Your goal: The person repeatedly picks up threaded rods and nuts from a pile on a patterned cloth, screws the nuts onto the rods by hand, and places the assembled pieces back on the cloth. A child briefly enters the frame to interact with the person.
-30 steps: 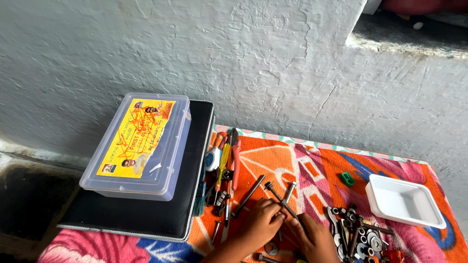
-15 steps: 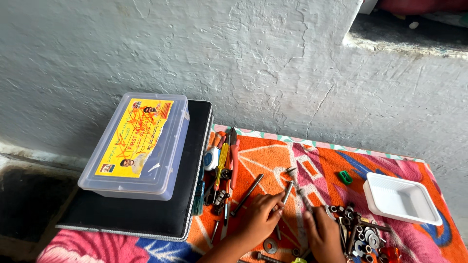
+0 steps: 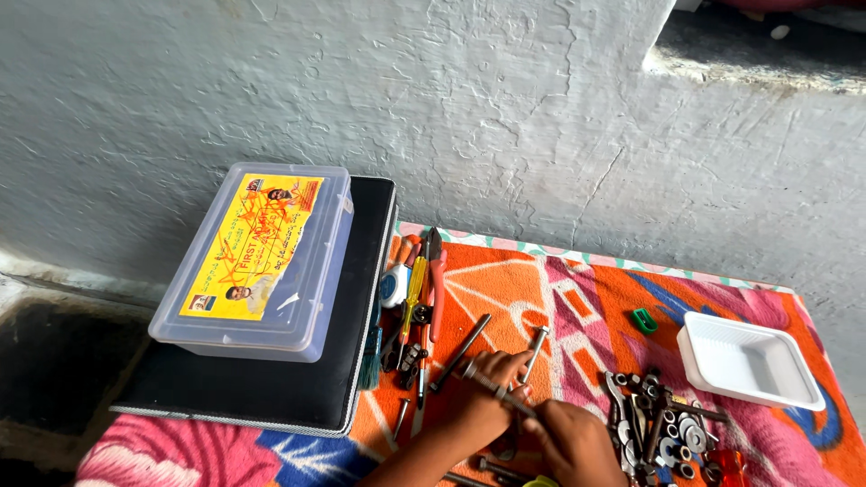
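Bolt (image 3: 492, 386) now up off the cloth (image 3: 559, 298), pinched between both hands low in the middle, where a second ago both hands were just down flat among the loose hardware. Left hand (image 3: 483, 406) clamped round the near end, right hand (image 3: 568, 442) closed on the other. Second bolt (image 3: 534, 347) lying just beyond, pile of nuts and washers (image 3: 663, 433) to the right, white tray (image 3: 749, 361) farther right, pliers (image 3: 435, 284) and plastic box (image 3: 262, 261) off left.

One head-worn camera looks steeply down from close above the patterned cloth (image 3: 559, 298), facing the plastered wall (image 3: 433, 108) at twelve o'clock; no second view.
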